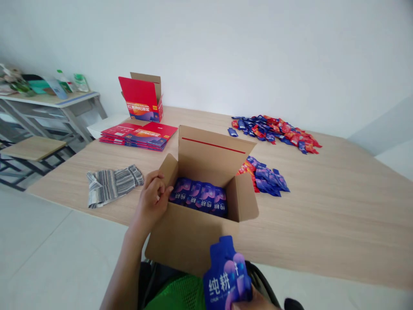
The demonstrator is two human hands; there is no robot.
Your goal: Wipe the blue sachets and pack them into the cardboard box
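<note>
An open cardboard box (206, 150) stands at the table's front edge with its flaps spread. Inside it, several blue pouches (201, 197) lie in an overlapping row. My left hand (155, 196) grips the box's left side near the corner, its fingers curled over the flap. Low in the view, in front of the box, my right hand (254, 301) pinches blue pouches (226, 275) fanned one over another. Part of that hand is cut off by the bottom of the view. Beyond the box's right flap lies a small pile of blue and red pouches (269, 178), partly hidden by it.
A larger heap of blue and red pouches (277, 131) lies by the wall. Flattened red boxes (138, 135) are stacked at the left, with an open red box (142, 97) behind. A striped cloth (114, 185) lies on the table (322, 219). A stool (34, 148) stands left.
</note>
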